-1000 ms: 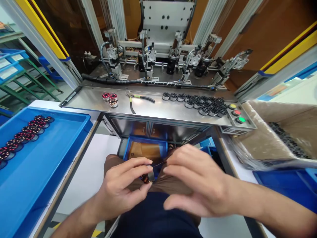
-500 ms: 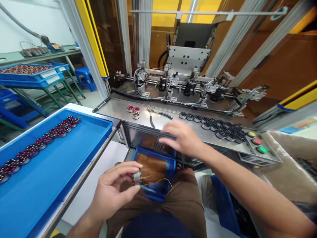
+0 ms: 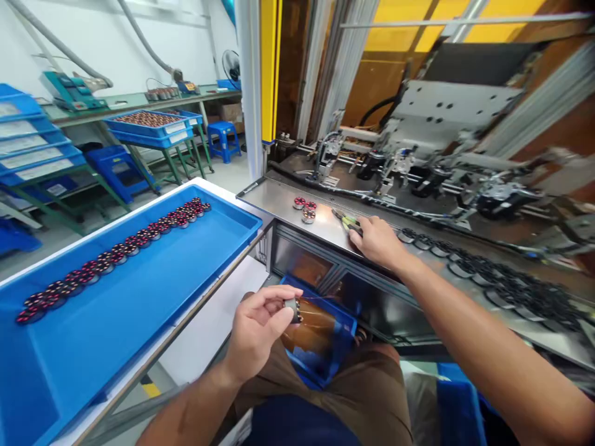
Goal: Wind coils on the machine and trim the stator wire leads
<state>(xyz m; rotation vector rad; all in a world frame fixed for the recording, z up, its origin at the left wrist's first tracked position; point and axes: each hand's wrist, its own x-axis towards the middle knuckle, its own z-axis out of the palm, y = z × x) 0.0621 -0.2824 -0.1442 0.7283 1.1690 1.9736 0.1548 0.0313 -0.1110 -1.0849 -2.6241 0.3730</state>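
Note:
Between the thumb and fingers of my left hand (image 3: 260, 331) is a small wound motor stator (image 3: 292, 308), held above my lap with thin wire ends sticking out to the right. My right hand (image 3: 379, 241) reaches over the metal bench and has its fingers around the handles of a pair of pliers (image 3: 346, 220) with green and black grips. The pliers' jaws point left, away from my palm. Just left of the jaws sit three stators with red and copper tops (image 3: 307, 210).
A blue tray (image 3: 153, 285) at left holds a long row of stators (image 3: 125, 248). Black-topped parts (image 3: 493, 272) crowd the bench at right. Behind stands a machine with clamps (image 3: 400, 164). Below, a blue bin (image 3: 346, 319) sits by my knees.
My right hand has come down onto the bench and taken hold of the pliers. The view has turned left. My left hand still holds the stator.

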